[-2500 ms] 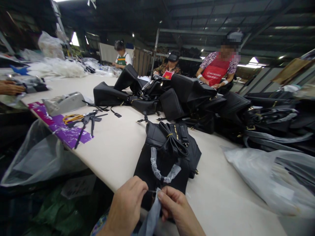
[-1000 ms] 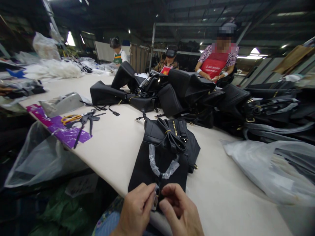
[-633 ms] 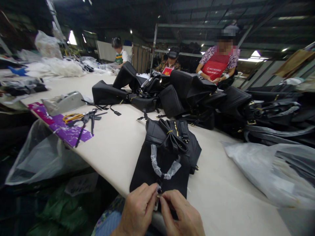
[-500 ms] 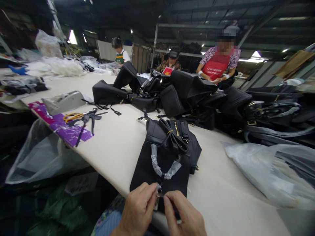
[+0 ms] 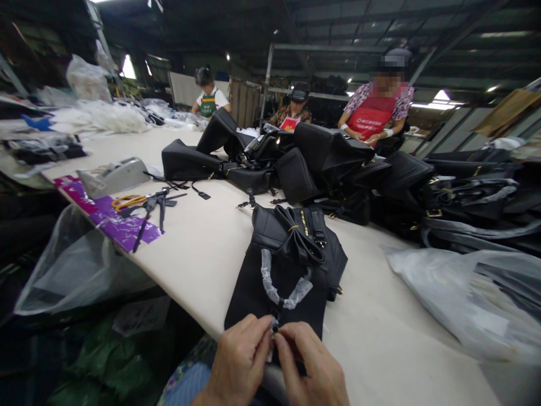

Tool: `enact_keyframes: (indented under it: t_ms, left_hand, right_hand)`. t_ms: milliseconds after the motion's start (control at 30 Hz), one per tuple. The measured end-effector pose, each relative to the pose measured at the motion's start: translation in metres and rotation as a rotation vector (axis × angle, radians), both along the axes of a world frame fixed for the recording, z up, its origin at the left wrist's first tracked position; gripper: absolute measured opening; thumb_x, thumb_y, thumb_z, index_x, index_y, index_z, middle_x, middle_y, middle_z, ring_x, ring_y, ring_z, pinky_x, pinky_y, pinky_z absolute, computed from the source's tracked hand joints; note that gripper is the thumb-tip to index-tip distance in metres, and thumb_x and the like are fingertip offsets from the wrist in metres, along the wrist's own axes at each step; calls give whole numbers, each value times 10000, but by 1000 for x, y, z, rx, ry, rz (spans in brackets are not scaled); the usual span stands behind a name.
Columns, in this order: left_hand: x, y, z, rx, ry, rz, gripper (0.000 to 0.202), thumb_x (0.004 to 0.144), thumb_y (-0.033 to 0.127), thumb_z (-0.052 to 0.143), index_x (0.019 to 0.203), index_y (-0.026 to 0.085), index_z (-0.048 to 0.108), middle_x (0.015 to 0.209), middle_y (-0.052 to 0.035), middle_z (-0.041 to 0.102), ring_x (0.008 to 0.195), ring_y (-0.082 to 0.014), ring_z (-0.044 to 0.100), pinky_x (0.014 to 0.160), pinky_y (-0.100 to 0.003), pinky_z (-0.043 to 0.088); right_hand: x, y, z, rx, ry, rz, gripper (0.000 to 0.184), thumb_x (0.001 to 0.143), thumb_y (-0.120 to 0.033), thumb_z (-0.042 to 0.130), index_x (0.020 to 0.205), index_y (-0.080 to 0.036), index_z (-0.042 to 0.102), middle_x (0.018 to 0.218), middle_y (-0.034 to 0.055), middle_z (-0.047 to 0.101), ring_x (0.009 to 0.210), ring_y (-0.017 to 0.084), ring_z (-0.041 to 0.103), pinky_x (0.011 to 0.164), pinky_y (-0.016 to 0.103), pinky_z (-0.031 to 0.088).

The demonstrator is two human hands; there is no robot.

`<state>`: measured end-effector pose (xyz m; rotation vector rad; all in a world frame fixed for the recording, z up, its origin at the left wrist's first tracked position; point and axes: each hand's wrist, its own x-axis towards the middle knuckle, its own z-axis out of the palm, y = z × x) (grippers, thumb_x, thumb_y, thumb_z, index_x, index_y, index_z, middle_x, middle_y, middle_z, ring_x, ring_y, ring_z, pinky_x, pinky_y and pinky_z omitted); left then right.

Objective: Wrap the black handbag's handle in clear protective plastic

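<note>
A black bag [image 5: 245, 287] lies on the table in front of me, its near edge by the table's front edge. Its handle [image 5: 270, 282] is wrapped in clear plastic, and a folded black strap [image 5: 296, 237] tied with a yellow band rests on top. My left hand [image 5: 240, 355] pinches a small piece with clear wrapping and a bit of metal at the bag's near end. Right beside it, my right hand [image 5: 313, 361] pinches at the same spot, thumb and forefinger together. The fingers hide most of that small piece.
Black bags [image 5: 333, 152] are heaped across the table's middle. Pliers [image 5: 158, 203] and yellow-handled scissors [image 5: 129, 202] lie left near a tape dispenser [image 5: 116, 176] and purple sheet [image 5: 127, 225]. A plastic bag [image 5: 465, 299] lies right. Co-workers [image 5: 376, 113] stand across the table.
My right hand has shifted slightly left, and its fingertips are now closer to my left hand's. The bag stays in place on the table.
</note>
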<state>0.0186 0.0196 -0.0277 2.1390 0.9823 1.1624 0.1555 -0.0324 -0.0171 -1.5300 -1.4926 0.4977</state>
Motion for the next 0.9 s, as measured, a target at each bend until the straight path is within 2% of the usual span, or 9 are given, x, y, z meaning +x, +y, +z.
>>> enact_keyframes:
  t_ms: [100, 200, 267, 333, 433, 533, 667, 767, 900]
  left_hand:
    - [-1, -2, 4, -248, -39, -32, 245, 929, 218, 476, 973, 169, 713, 733, -49, 652, 670, -150, 634, 583, -204, 466]
    - [-4, -4, 7, -592, -161, -66, 212, 881, 234, 542, 994, 179, 713, 853, -58, 692, 780, -166, 652, 689, -220, 485]
    - [-6, -4, 8, -784, -281, -80, 248, 837, 271, 594, 1035, 158, 690, 820, -45, 676, 748, -160, 627, 674, -226, 469]
    - [-7, -3, 8, -937, -397, -91, 334, 784, 339, 659, 1047, 134, 650, 698, 1, 608, 619, -121, 547, 576, -210, 409]
    - [-5, -3, 3, -1101, -546, -133, 425, 723, 437, 730, 992, 148, 574, 644, 38, 560, 528, -86, 461, 509, -202, 336]
    - [-1, -5, -8, -1174, -645, -193, 465, 694, 495, 758, 933, 178, 515, 637, 28, 590, 496, -88, 478, 488, -205, 340]
    - [3, -7, -20, -1171, -716, -189, 463, 687, 479, 782, 895, 198, 477, 575, 63, 549, 435, -81, 482, 442, -186, 338]
    - [5, -7, -20, -1158, -748, -182, 487, 674, 482, 795, 890, 211, 453, 559, 79, 536, 413, -102, 521, 420, -188, 355]
    - [4, -6, -15, -1135, -703, -171, 511, 674, 526, 785, 876, 218, 430, 556, 85, 528, 416, -96, 506, 427, -190, 346]
  right_hand:
    - [8, 1, -7, -224, 208, -3, 303, 923, -461, 523, 789, -209, 625, 676, 28, 636, 608, 163, 628, 598, 244, 501]
    - [10, 0, -13, -452, 547, -7, 477, 837, -662, 554, 741, -196, 583, 543, -5, 596, 494, 142, 583, 518, 231, 479]
    - [9, 1, -14, -499, 683, -29, 544, 752, -729, 607, 709, -188, 565, 496, -23, 578, 437, 118, 547, 480, 213, 451]
    - [6, 2, -13, -507, 759, -66, 572, 687, -740, 665, 681, -178, 557, 471, -36, 565, 398, 93, 516, 444, 189, 414]
    - [-1, 5, -13, -534, 861, -93, 572, 641, -721, 720, 654, -173, 552, 443, -44, 553, 363, 80, 494, 417, 177, 392]
    - [-7, 9, -17, -559, 928, -74, 608, 592, -754, 721, 642, -177, 539, 398, -47, 533, 318, 76, 455, 370, 170, 355]
    - [-12, 15, -20, -519, 965, -40, 623, 571, -754, 737, 690, -177, 531, 382, -64, 514, 296, 62, 414, 335, 154, 297]
    - [-13, 17, -21, -487, 969, -39, 575, 596, -673, 787, 764, -191, 524, 418, -84, 522, 316, 66, 430, 345, 156, 312]
    - [-9, 15, -20, -484, 934, 37, 493, 681, -615, 761, 695, -171, 547, 415, -90, 462, 354, 41, 391, 373, 144, 306]
